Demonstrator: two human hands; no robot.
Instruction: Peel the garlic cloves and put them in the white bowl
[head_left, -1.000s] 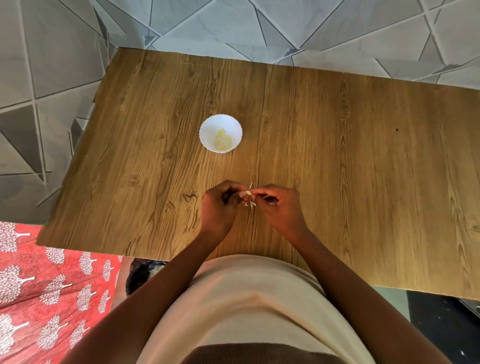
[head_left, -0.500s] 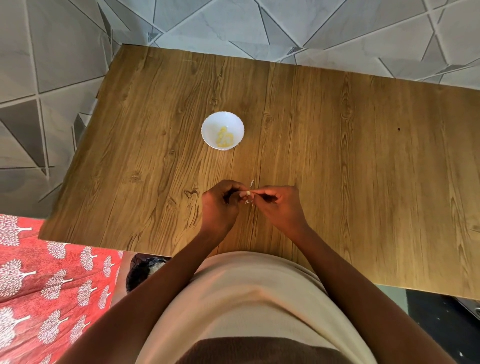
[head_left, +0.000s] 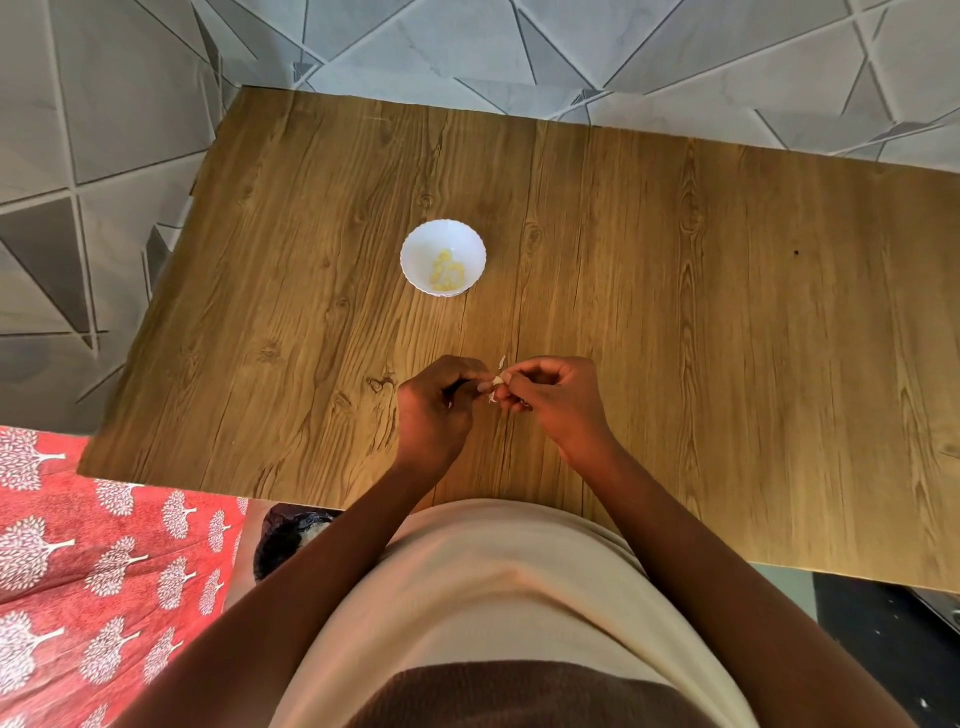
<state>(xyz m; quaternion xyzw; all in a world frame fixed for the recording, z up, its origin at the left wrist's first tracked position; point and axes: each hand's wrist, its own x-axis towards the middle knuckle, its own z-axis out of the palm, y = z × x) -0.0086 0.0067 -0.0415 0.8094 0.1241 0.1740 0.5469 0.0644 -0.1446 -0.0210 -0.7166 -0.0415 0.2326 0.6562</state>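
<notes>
Several peeled, yellowish cloves already lie in the white bowl, which stands on the bench a little beyond the hands, so part of the job looks done. One more garlic clove is in work now: it sits between the two hands just above the bench near its front edge, with a thin sliver of pale skin sticking up from it. The left hand has its grip closed on the clove, fingers curled round and pinching it; the right hand pinches the clove or its skin from the other side, fingers likewise curled. How much skin is left on it is too small to tell. By my reading this clove must be stripped and carried forward to the bowl. No other unpeeled cloves show on the bench, so this may be the last, though some could be hidden in a palm.
</notes>
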